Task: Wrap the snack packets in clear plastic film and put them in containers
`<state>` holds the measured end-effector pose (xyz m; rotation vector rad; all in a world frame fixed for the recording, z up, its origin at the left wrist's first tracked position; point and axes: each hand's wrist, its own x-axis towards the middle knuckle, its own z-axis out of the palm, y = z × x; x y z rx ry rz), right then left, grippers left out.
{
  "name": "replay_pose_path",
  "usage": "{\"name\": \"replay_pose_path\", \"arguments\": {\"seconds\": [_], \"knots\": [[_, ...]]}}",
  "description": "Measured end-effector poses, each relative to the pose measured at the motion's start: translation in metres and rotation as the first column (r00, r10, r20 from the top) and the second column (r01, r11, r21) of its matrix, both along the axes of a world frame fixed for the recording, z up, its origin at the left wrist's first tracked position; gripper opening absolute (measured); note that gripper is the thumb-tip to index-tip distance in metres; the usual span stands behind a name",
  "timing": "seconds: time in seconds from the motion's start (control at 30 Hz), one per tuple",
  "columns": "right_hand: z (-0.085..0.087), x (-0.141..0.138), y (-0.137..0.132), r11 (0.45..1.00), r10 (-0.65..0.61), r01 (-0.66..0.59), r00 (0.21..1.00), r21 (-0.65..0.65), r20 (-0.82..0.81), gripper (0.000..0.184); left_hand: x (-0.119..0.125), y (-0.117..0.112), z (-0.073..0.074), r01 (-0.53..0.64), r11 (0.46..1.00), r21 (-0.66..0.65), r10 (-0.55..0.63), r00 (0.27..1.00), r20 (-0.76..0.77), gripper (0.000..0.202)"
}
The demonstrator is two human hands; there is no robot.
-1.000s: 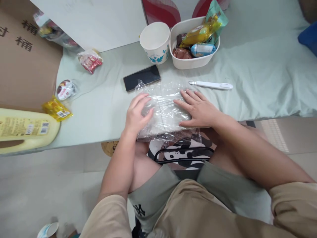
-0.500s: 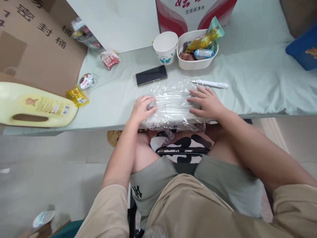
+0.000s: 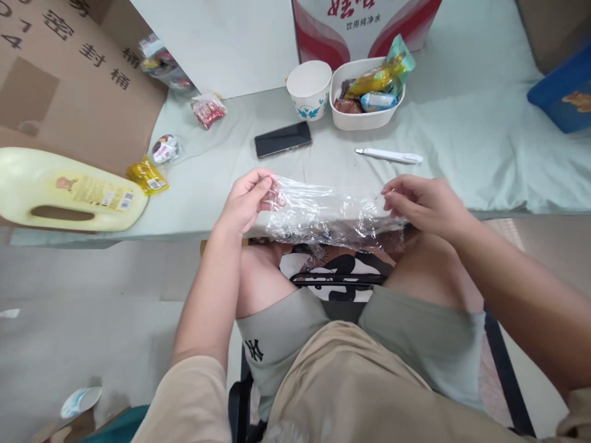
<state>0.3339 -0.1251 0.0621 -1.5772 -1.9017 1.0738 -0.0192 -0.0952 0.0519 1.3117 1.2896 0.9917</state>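
A crumpled sheet of clear plastic wrap [image 3: 327, 212] is stretched between my two hands at the near edge of the table [image 3: 462, 154]. My left hand [image 3: 244, 200] pinches its left end with thumb and fingers closed. At the right end, my right hand [image 3: 425, 203] pinches the wrap too. The sheet hangs over the table edge above my lap. I cannot make out whether anything lies under the wrap.
Behind the wrap lie a black phone [image 3: 282, 139] and a white pen-like tool [image 3: 388, 155]. A paper cup [image 3: 309, 89] and a white bowl of snacks [image 3: 368, 92] stand farther back. A yellow jug [image 3: 69, 191], snack packets [image 3: 148, 175] and a cardboard box [image 3: 69, 80] are at left.
Both hands lay flat on the wrapped bundle before. Now they have lifted and moved apart, each pinching an end of the plastic wrap, which is pulled toward the table edge.
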Motion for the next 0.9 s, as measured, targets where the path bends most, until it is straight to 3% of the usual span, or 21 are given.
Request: {"name": "replay_pose_path", "arguments": {"seconds": [0.13,0.27,0.47,0.53,0.63,0.73,0.8,0.9], "knots": [[-0.018,0.007,0.002,0.991,0.023,-0.015,0.998,-0.134,0.059,0.034,0.013,0.028,-0.032,-0.087,0.996,0.007,0.087,0.994,-0.062,0.035],[-0.027,0.013,0.003,0.991,0.061,-0.04,0.984,-0.126,0.168,0.034,0.022,0.043,-0.058,-0.073,0.997,0.015,0.073,0.994,-0.08,0.04],[-0.009,0.021,0.017,0.989,0.145,-0.124,0.895,-0.078,0.422,0.045,0.027,0.062,-0.061,0.032,0.994,-0.109,-0.035,0.999,-0.025,0.04],[0.001,0.013,0.029,0.994,0.106,-0.11,0.925,-0.009,0.366,0.046,0.029,0.065,-0.058,0.058,0.991,-0.124,-0.057,0.998,0.01,0.04],[0.003,-0.016,0.049,0.995,0.065,-0.073,0.991,0.065,0.119,0.045,0.033,0.064,-0.053,0.09,0.984,-0.153,-0.083,0.995,0.053,0.041],[-0.014,-0.054,0.065,0.969,0.238,-0.244,0.962,-0.033,-0.135,0.059,0.034,0.059,-0.048,0.141,0.974,-0.176,-0.13,0.989,0.077,0.04],[-0.026,-0.074,0.07,0.926,0.347,-0.368,0.919,-0.091,-0.186,0.064,0.033,0.057,-0.045,0.158,0.97,-0.184,-0.145,0.986,0.08,0.04],[-0.036,-0.09,0.071,0.863,0.45,-0.485,0.865,-0.138,-0.223,0.029,0.029,0.06,-0.042,0.118,0.977,-0.178,-0.109,0.992,0.064,0.05]]}}
